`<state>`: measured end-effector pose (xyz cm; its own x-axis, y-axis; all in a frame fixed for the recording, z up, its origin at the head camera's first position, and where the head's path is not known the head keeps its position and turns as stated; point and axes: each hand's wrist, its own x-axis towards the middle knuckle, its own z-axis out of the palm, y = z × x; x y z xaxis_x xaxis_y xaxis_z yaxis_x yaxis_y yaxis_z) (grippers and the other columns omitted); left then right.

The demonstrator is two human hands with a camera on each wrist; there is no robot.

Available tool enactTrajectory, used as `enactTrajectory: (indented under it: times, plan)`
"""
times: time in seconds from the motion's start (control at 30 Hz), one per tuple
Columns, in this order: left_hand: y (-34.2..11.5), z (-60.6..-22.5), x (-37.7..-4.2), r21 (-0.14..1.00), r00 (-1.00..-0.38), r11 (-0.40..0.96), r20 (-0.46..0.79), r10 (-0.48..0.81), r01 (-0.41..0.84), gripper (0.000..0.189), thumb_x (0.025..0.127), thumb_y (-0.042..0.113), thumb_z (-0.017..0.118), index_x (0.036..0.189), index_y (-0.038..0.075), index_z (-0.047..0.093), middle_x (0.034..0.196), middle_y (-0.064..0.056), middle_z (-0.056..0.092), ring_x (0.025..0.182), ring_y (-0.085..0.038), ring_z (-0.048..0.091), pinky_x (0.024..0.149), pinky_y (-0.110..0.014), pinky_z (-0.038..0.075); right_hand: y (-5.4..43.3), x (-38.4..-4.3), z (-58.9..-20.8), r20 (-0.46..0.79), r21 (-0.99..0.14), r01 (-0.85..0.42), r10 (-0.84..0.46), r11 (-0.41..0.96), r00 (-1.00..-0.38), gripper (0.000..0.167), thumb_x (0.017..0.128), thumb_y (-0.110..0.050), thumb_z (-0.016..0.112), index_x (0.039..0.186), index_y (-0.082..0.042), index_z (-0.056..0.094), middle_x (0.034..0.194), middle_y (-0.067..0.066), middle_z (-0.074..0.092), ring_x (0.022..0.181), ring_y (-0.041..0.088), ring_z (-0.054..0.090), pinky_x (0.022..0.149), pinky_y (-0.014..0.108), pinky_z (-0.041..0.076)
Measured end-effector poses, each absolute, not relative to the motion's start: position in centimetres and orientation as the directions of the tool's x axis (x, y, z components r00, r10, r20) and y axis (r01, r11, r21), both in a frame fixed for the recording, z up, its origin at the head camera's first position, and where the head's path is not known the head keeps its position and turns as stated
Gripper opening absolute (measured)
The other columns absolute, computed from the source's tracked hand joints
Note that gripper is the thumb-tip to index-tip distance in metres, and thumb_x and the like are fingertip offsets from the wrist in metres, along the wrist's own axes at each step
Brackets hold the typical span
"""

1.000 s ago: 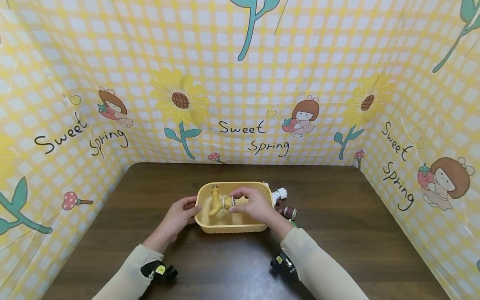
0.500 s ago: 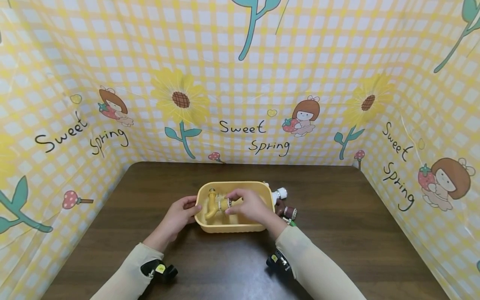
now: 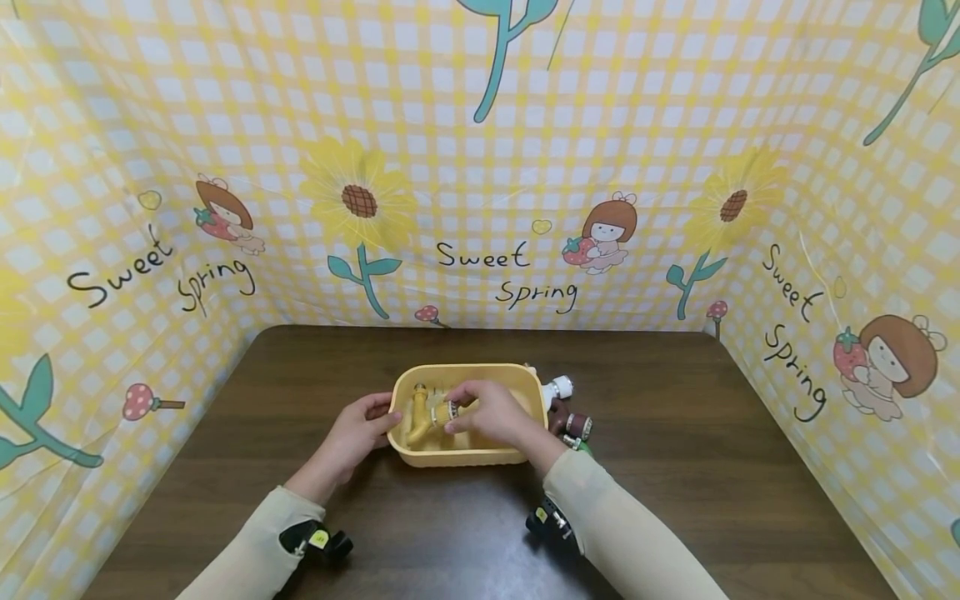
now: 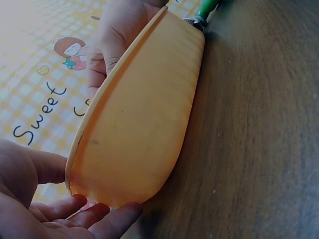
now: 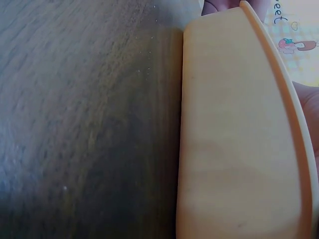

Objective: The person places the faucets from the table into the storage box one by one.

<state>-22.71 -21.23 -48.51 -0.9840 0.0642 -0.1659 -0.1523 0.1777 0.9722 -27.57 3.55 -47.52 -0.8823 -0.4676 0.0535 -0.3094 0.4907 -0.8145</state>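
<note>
Yellow piece (image 3: 420, 417) in right hand's (image 3: 492, 416) pinch

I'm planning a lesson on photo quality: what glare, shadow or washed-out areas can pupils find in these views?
Head view: pale sheen on the brown table, dark shadow beside the camera on the right wrist. Left wrist view: patterned cloth washes out toward the upper left corner. Right wrist view: dim table, deep shadow along the yellow tub.
</note>
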Motion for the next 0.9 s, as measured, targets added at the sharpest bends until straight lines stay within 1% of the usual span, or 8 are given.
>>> enactTrajectory:
  times: [0.17, 0.7, 0.9]
  plan:
    - [-21.18, -48.67, -22.73, 0.972, -0.984, 0.173, -0.168, 0.058, -0.156, 0.048, 0.104, 0.009, 0.058, 0.147, -0.008, 0.043, 0.142, -0.03, 0.053, 0.114, -0.031, 0.064, 0.085, -0.034, 0.061, 3.38, -27.41, -47.55, 0.034, -0.815, -0.297, -0.47, 0.499, -0.882, 0.038, 0.074, -0.024, 0.093, 0.108, -0.022, 0.075, 0.098, -0.009, 0.069, 0.102, 0.023, 0.066, 0.09, 0.034, 0.052]
    - [-21.21, -48.6, -22.69, 0.97, -0.984, 0.182, -0.17, 0.048, -0.159, 0.048, 0.104, 0.008, 0.058, 0.147, -0.007, 0.043, 0.142, -0.03, 0.054, 0.117, -0.032, 0.063, 0.087, -0.036, 0.06, 2.84, -27.48, -47.69, -0.001, -0.808, -0.285, -0.484, 0.516, -0.875, 0.038, 0.073, -0.026, 0.094, 0.106, -0.023, 0.075, 0.096, -0.012, 0.069, 0.097, 0.016, 0.065, 0.087, 0.031, 0.052]
    - [-21.22, -48.61, -22.74, 0.969, -0.984, 0.185, -0.172, 0.044, -0.161, 0.049, 0.104, 0.009, 0.058, 0.148, -0.006, 0.043, 0.143, -0.029, 0.053, 0.119, -0.033, 0.062, 0.088, -0.037, 0.06, 2.64, -27.63, -47.78, -0.003, -0.801, -0.291, -0.49, 0.523, -0.872, 0.036, 0.072, -0.027, 0.095, 0.102, -0.023, 0.076, 0.093, -0.013, 0.07, 0.095, 0.013, 0.065, 0.085, 0.03, 0.052]
